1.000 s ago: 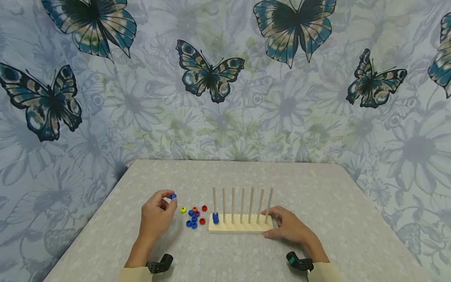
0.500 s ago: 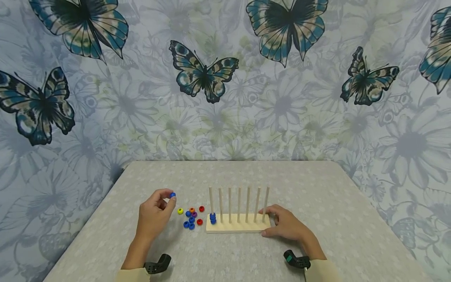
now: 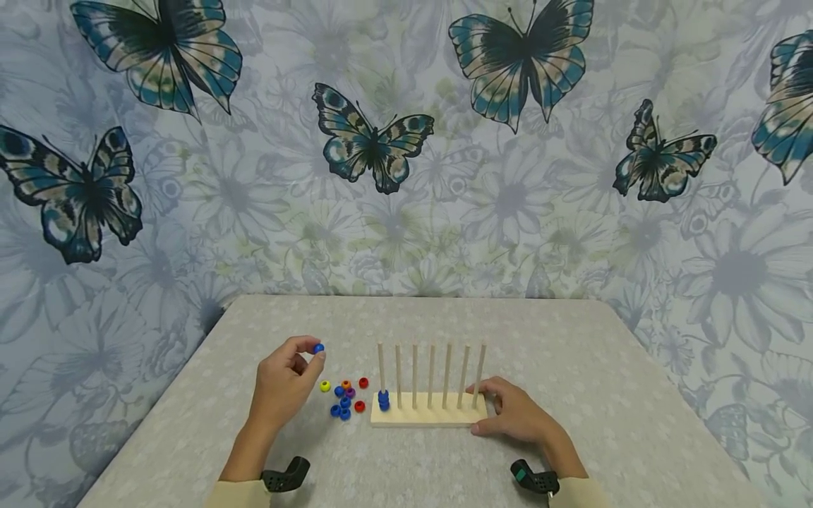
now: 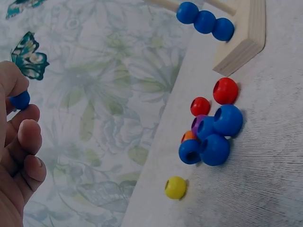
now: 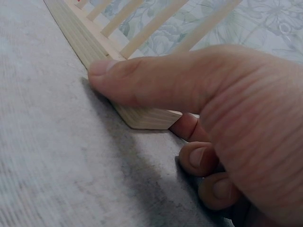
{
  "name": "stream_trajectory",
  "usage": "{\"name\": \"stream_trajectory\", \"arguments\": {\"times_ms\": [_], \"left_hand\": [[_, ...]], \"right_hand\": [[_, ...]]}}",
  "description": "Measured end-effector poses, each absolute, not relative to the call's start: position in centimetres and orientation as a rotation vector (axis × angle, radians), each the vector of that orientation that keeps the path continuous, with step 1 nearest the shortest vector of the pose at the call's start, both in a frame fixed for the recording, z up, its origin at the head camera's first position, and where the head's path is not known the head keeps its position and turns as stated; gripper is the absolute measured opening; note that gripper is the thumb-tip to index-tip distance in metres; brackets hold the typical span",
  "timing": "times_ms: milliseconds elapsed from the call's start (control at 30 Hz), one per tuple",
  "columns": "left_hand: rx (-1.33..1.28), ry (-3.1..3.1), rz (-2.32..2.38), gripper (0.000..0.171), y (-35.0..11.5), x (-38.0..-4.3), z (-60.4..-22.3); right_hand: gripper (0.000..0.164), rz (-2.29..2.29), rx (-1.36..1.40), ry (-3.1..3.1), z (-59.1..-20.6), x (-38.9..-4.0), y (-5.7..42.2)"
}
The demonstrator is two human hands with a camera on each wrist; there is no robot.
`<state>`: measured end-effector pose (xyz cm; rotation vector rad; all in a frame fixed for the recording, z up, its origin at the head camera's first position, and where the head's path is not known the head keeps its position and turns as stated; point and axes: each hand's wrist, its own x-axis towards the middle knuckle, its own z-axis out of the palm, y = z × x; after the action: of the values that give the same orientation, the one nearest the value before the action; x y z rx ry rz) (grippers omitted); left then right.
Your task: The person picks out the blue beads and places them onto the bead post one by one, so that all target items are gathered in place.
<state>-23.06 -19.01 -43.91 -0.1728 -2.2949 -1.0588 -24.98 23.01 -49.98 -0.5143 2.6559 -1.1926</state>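
Observation:
Between thumb and index finger, my left hand (image 3: 282, 384) pinches a blue bead (image 3: 319, 348), raised above the table to the left of the loose beads. The same blue bead (image 4: 20, 100) is partly covered by the fingers in the left wrist view. A pale wooden peg board (image 3: 428, 416) with several upright pegs stands on the table. Three blue beads (image 4: 204, 21) are stacked on its leftmost peg. My right hand (image 3: 517, 410) grips the board's right end, thumb (image 5: 142, 78) along the front edge and fingers behind.
Loose beads lie left of the board: several blue ones (image 3: 345, 403), a yellow bead (image 3: 325, 386), two red beads (image 3: 359, 406), an orange bead (image 3: 346, 384) and a purple bead (image 3: 350, 393). The table (image 3: 540, 331) ends at a butterfly-patterned backdrop (image 3: 406, 233).
My left hand, still pinching the blue bead, has shifted slightly to the right toward the board. The right hand keeps its grip on the board. The head view has moved a little.

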Motion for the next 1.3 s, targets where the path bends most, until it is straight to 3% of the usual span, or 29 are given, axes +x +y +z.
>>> {"name": "stream_trajectory", "arguments": {"times_ms": [533, 1300], "left_hand": [[-0.451, -2.287, -0.936, 0.022, -17.2, -23.1, -40.8], [-0.632, -2.222, -0.901, 0.024, -14.9, -23.8, -38.9]], "right_hand": [[0.061, -1.185, -0.515, 2.668, -50.0, -25.0, 23.0], [0.061, -1.200, -0.502, 2.656, -50.0, -24.9, 22.9]]}}
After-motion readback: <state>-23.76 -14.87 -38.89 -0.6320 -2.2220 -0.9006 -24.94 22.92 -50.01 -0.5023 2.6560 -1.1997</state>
